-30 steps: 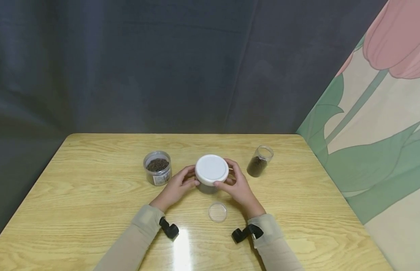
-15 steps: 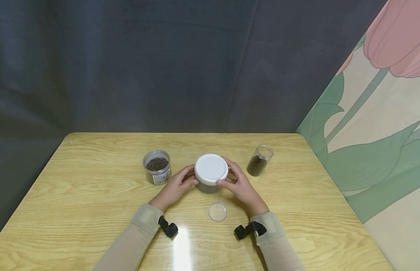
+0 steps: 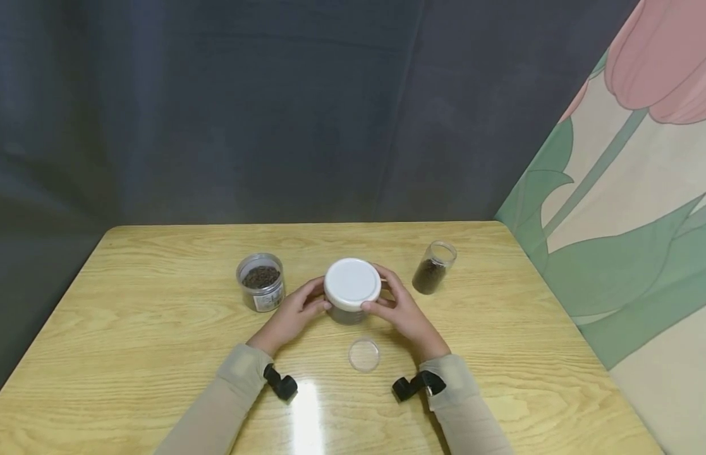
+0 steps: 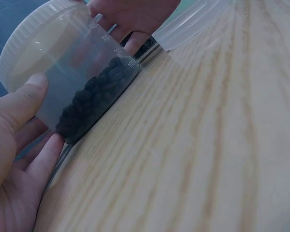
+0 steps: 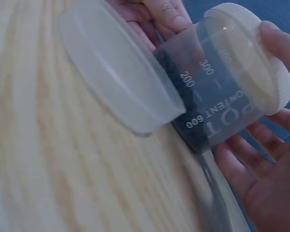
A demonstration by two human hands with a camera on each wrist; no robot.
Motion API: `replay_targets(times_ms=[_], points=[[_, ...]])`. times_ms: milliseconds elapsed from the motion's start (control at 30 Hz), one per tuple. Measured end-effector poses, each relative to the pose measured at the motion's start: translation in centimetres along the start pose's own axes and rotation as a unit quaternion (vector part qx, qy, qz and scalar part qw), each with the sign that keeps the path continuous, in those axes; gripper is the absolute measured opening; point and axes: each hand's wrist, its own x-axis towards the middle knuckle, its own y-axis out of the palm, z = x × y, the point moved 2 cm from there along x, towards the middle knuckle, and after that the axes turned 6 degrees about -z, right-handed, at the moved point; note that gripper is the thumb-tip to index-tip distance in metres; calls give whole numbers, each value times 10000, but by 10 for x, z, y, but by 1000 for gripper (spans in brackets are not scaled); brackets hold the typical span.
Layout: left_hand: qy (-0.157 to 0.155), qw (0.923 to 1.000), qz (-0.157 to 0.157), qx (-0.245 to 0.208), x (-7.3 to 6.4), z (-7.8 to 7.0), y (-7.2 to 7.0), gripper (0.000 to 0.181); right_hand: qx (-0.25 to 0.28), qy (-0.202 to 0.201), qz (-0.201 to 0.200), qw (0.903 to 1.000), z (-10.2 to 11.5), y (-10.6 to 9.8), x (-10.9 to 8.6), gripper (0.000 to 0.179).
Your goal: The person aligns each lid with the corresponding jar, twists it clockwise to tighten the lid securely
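Observation:
Between both hands a clear plastic jar (image 3: 347,316) stands upright on the table, a white ribbed screw lid (image 3: 353,281) on its top. Dark bean-like pieces (image 4: 93,99) fill its lower part, and printed measuring marks run up its side in both wrist views. My left hand (image 3: 292,317) holds the jar's left side, thumb on the wall just under the lid. From the right, my right hand (image 3: 404,311) grips it with the thumb on the lid's rim (image 5: 280,84) and the fingers round the far side, partly hidden in the head view.
A small clear round lid (image 3: 364,355) lies in front of the jar. On the left stands an uncovered tub (image 3: 268,299) of dark brown grains; to the right, an uncovered clear jar (image 3: 429,277) of dark contents. A dark curtain (image 3: 261,114) hangs behind the wooden table (image 3: 131,354).
The right thumb has shifted slightly along the lid's rim, and the right wrist has moved a little outward. The jar and left hand keep their places; the head view has drifted slightly.

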Motion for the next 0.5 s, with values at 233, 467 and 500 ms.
replay_targets(times_ms=[233,467,500], points=[[-130,9999,-42,52,0,-1,-2,59,-196,-30,-348,9992,-2,5,0,78],[-136,9999,-50,-64,-2,-1,-4,57,-534,-70,-573,9969,-1,9,-1,81],[-120,9999,-49,-88,-2,-1,-4,57,-565,-73,-592,9966,-1,10,-1,81]])
